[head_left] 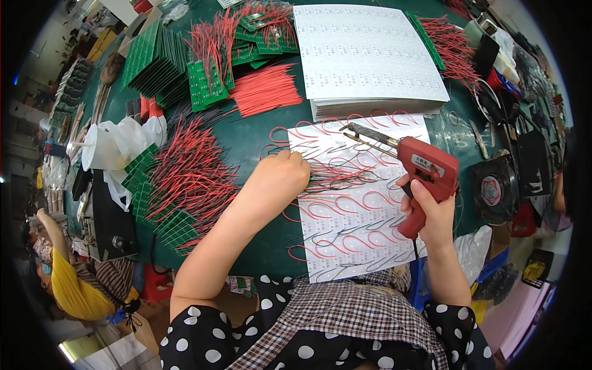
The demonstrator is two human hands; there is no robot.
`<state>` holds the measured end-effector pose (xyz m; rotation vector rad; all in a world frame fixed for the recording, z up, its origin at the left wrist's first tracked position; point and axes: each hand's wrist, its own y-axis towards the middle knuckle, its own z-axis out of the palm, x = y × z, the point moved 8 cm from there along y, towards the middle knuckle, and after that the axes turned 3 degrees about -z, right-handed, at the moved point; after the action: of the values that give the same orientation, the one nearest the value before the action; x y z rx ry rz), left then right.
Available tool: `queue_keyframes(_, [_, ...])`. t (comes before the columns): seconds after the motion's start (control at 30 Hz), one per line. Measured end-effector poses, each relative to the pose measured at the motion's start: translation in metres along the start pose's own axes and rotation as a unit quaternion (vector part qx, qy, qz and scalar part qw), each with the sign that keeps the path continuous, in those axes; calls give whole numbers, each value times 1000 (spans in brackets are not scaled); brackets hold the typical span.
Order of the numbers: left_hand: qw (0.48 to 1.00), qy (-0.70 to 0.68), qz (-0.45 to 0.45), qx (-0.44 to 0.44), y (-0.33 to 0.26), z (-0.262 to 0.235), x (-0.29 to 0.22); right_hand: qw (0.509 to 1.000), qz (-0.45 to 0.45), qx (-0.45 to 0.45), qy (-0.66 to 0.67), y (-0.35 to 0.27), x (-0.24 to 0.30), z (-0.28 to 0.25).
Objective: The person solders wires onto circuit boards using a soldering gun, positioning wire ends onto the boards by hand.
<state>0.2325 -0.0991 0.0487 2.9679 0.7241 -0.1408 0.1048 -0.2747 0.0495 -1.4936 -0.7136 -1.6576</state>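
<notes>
My right hand (436, 216) is closed round the handle of a red soldering gun (430, 165). The gun's tip points left, over the far part of a white circuit board panel (336, 227). Rows of red and black wires curl up from that panel. My left hand (282, 177) is curled over the panel's left edge, fingers bent inward. From it a bundle of loose red and black wires (342, 177) sticks out to the right, across the panel. The fingertips are partly hidden by the back of the hand.
A tall stack of white panels (370, 52) stands behind. Green boards with wires (191, 176) lie left, with a pile of red wires (266, 90) beyond. A black fan-like box (493, 190) stands right. A person in yellow (77, 290) sits at far left.
</notes>
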Motion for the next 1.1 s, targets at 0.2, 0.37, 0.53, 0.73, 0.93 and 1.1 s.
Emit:
queue_keyframes(0.2, [979,-193,-68,1,1,6,27,1000,-5,-20,13,0,3,-6])
queue_keyframes(0.37, [906,-402,-134,-4,-9,11,37,1000,-11,-26,-6,3,4,-12])
queue_keyframes(0.53, [905,-395,-114,-111,-5,-18,31,999,-29,-38,19,4,11,-14])
queue_keyframes(0.73, [929,-341,-135,-53,19,0,1,997,-50,-55,28,6,22,-21])
queue_keyframes(0.93, [925,-339,-164,-59,14,6,-10,996,-54,-57,36,8,23,-26])
queue_keyframes(1.1, [940,-298,-139,-90,9,1,-19,996,-54,-58,41,8,26,-31])
